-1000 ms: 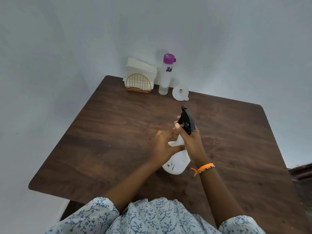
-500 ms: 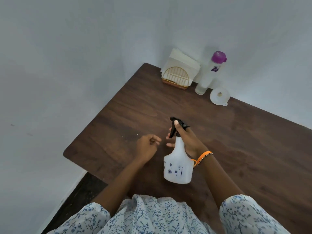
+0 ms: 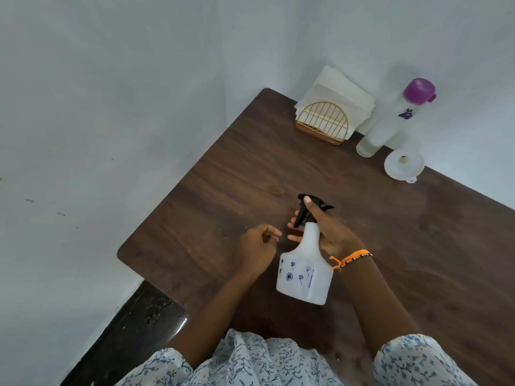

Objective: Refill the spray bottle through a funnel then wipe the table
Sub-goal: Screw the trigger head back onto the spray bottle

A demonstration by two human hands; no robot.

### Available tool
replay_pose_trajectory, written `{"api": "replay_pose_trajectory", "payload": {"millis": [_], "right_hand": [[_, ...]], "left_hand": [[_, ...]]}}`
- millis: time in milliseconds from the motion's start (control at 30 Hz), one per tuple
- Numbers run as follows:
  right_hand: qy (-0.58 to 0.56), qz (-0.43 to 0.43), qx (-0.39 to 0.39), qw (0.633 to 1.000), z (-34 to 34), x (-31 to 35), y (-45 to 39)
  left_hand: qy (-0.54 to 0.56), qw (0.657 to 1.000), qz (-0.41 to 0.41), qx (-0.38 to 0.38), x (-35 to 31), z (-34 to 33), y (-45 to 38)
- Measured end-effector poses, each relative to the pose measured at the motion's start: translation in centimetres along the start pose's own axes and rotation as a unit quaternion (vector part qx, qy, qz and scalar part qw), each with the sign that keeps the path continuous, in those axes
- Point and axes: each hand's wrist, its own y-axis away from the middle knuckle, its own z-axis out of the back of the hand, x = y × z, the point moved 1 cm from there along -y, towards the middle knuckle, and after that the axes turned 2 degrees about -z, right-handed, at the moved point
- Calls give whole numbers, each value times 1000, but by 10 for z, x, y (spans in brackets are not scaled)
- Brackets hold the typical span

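Near the middle of the frame, the right hand [image 3: 326,232] is gripping the spray bottle [image 3: 305,270] by its neck, thumb lying over the black trigger head [image 3: 309,208], and the bottle is leaning a bit over the table [image 3: 223,174]. The left hand [image 3: 257,243] is sitting just beside it, fingers loosely curled and holding nothing.

Looks to me like the black top is still screwed on, so I'd say we're at the very first step: getting the bottle open. Next move probably calls for the left hand steadying the white body while the right one twists the head off.

Over at the upper right of the frame, the funnel [image 3: 403,165] is lying against the wall next to the water bottle with the purple cap [image 3: 390,123], both well apart from the hands. Napkins in the gold holder [image 3: 323,121] are waiting there too, likely for wiping later.
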Motion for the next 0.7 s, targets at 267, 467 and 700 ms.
{"api": "replay_pose_trajectory", "payload": {"millis": [267,467,700], "right_hand": [[-79,7,-88,993,19,0,-1],[-165,11,-31,986,43,-4,19],[-277,69,-76,955,115,-30,73]], "left_hand": [[-4,999,-2,33,-8,-17,1],[-2,999,-18,48,-17,-31,7],[-41,984,-84,150,-45,-92,26]]}}
